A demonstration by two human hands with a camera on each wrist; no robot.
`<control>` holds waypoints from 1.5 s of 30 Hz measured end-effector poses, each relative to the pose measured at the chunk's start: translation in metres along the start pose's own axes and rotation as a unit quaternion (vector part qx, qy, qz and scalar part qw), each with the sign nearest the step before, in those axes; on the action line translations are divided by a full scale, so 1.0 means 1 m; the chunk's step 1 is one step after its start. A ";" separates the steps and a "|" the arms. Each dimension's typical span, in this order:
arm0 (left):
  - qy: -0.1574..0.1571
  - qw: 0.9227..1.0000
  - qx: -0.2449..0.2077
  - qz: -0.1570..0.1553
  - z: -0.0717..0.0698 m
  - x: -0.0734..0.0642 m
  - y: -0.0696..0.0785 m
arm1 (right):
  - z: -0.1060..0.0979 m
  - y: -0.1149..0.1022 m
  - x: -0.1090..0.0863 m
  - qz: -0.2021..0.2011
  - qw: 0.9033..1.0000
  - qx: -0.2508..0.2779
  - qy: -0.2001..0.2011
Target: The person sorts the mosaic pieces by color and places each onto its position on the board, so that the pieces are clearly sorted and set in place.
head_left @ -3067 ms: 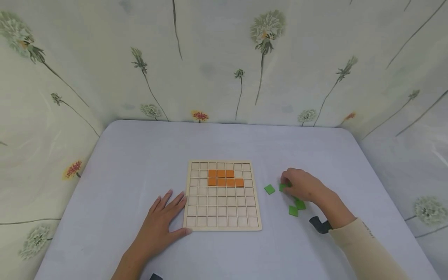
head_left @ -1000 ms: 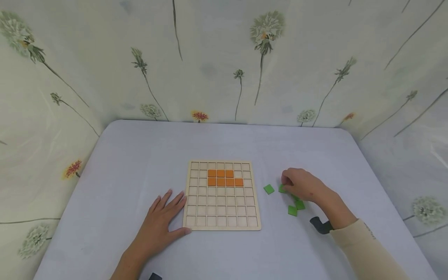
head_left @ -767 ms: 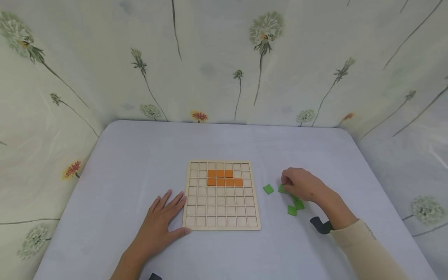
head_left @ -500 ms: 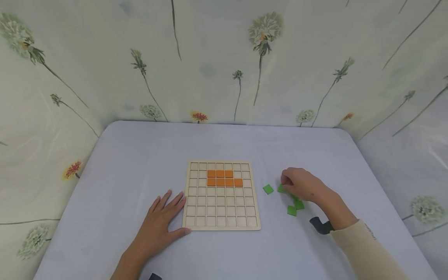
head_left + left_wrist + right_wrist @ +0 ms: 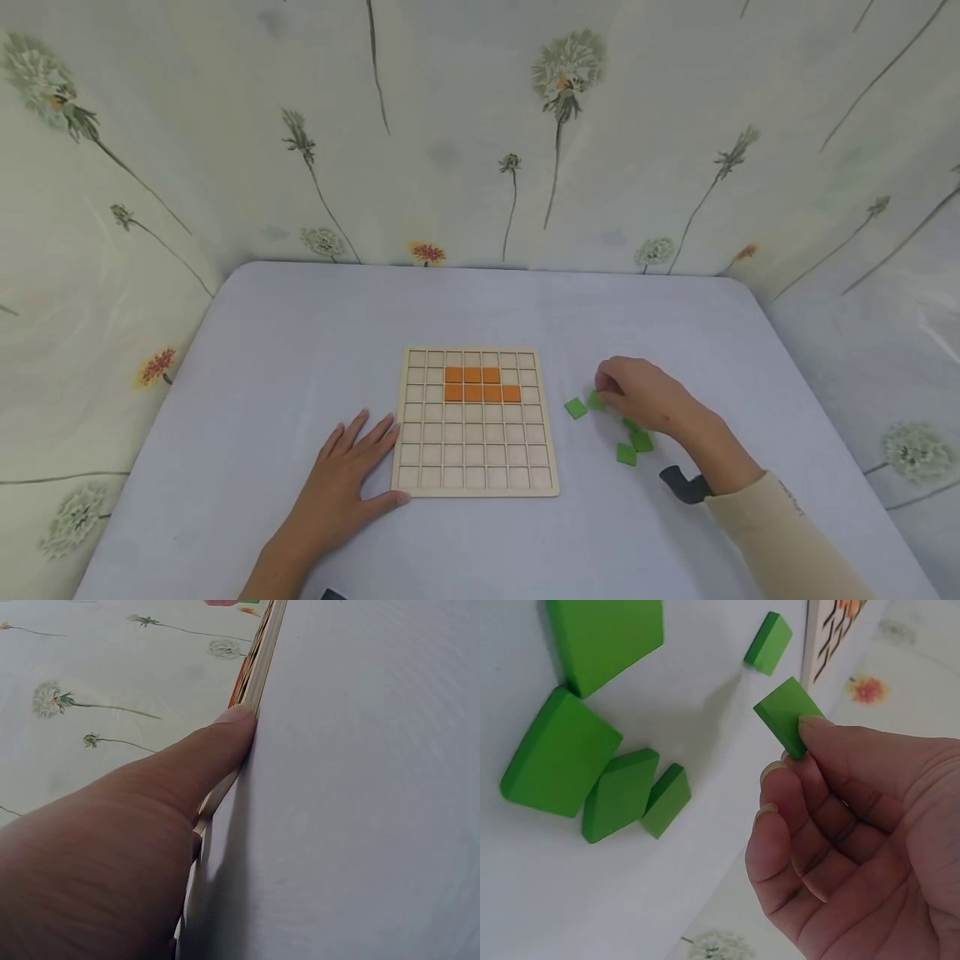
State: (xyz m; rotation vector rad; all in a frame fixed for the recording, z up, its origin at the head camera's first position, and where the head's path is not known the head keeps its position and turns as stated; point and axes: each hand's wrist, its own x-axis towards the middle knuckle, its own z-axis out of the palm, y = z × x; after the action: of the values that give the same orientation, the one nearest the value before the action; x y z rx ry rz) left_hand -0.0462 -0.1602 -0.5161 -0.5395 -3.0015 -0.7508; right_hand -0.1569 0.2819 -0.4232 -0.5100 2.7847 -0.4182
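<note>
Right hand (image 5: 647, 395) edging toward 9 o'clock, pinching green tile (image 5: 786, 711) at 3 o'clock of grid board (image 5: 475, 454), so narrowing the gap; left hand (image 5: 337, 479) resting spread, touching board's edge around 8.

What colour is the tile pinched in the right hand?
Green; the tile in the right hand shows best in the right wrist view.

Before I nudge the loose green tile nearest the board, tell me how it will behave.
The tile likely slides rather than rolls: it lies flat, straight-edged. It seems stiff; the similar piece pinched in the right hand looks unbent. Being small, it's probably light.
</note>
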 end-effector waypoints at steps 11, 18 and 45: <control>-0.003 1.000 0.020 -0.002 0.003 -0.001 -0.001 | 0.002 -0.022 0.009 -0.002 1.000 -0.006 0.007; 0.013 0.999 0.046 0.010 0.007 -0.001 -0.004 | 0.000 -0.038 0.016 -0.010 1.000 -0.011 -0.002; 0.007 0.999 0.039 -0.003 0.005 0.000 0.000 | 0.010 -0.105 0.043 -0.096 0.995 -0.030 -0.027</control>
State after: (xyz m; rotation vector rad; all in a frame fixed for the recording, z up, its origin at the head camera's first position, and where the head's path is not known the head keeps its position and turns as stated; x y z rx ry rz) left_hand -0.0460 -0.1579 -0.5208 -0.5211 -3.0049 -0.6304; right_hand -0.1604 0.1690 -0.4076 -0.7964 2.7122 -0.3548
